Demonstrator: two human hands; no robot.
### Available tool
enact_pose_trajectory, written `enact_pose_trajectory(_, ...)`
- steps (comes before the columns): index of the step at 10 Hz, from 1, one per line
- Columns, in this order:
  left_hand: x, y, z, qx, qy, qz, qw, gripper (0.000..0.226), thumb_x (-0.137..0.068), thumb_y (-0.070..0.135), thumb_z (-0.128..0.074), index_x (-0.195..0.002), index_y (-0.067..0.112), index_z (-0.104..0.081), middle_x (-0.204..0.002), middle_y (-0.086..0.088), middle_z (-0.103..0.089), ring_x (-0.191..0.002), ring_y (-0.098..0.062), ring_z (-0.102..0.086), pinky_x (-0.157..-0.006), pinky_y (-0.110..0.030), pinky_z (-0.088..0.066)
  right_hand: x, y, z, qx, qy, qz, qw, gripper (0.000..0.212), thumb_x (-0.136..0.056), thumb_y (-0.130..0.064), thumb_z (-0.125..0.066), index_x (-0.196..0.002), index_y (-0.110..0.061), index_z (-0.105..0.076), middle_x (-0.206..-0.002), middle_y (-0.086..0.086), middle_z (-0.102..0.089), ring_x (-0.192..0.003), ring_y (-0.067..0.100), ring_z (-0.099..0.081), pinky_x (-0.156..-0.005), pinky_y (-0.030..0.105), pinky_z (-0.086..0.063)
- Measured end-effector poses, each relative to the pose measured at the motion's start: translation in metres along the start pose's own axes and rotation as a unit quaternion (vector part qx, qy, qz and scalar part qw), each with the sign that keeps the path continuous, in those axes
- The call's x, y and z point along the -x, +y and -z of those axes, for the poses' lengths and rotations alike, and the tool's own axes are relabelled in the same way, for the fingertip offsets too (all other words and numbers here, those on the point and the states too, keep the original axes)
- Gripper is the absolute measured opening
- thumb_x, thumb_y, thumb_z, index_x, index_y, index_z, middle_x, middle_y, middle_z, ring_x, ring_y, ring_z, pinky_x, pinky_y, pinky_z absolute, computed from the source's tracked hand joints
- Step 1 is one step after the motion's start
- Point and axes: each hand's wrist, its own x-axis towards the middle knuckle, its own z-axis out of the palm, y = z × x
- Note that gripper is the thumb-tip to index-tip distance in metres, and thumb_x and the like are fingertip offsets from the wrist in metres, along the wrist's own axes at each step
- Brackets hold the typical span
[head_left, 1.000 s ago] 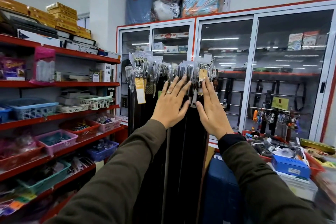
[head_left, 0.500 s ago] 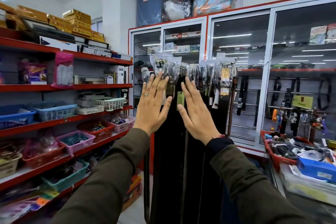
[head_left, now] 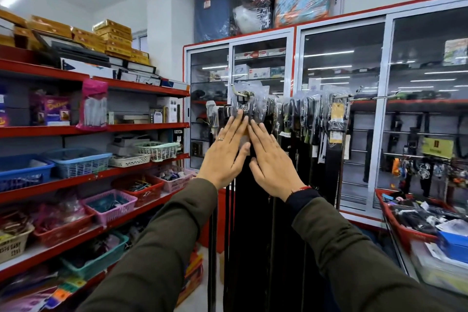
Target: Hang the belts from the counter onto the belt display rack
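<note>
Several dark belts hang straight down in a row from the belt display rack, their buckles wrapped in clear plastic. My left hand, with a ring on one finger, lies flat and open against the belts near the row's left end. My right hand lies flat beside it, fingers straight, fingertips almost touching the left hand's under a plastic-wrapped buckle. Neither hand holds anything. The counter's own belts cannot be told apart here.
Red shelves with plastic baskets and boxes fill the left side. A glass cabinet with a red frame stands behind the rack. At the right, a red tray of goods sits on the counter.
Both flat hands have slid leftwards along the hanging belts, from the row's right part to its left end. The view has turned left with them.
</note>
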Motion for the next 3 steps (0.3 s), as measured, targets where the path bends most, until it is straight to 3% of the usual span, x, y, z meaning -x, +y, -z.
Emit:
enact_pose_trajectory(1, -0.0009, 0.0011, -0.004, 0.017, -0.007, 0.002, 1.0, 0.064, -0.108, 0.034, -0.037, -0.163, 0.022, -0.006, -0.172, 0.01, 0.007, -0.158, -0.009, -0.003, -0.126, -0.039, -0.025, -0.0001, 0.0033, 0.0, 0.002, -0.006, -0.001, 1.0, 0.076, -0.093, -0.026, -0.036, -0.16, -0.019, -0.001, -0.171, -0.005, 0.0, -0.157, 0.01, 0.006, -0.128, 0.043, -0.015)
enact_pose_trajectory(3, 0.0013, 0.0091, -0.0074, -0.066, 0.022, 0.013, 0.997, 0.065, -0.107, 0.041, -0.032, -0.163, 0.02, -0.006, -0.172, 0.002, 0.005, -0.159, -0.015, 0.007, -0.128, -0.049, -0.009, 0.0087, 0.0054, 0.0065, -0.008, 0.003, 0.001, 1.0, 0.076, -0.094, -0.023, -0.039, -0.16, -0.018, -0.003, -0.171, -0.004, 0.002, -0.157, 0.01, 0.007, -0.128, 0.044, -0.015)
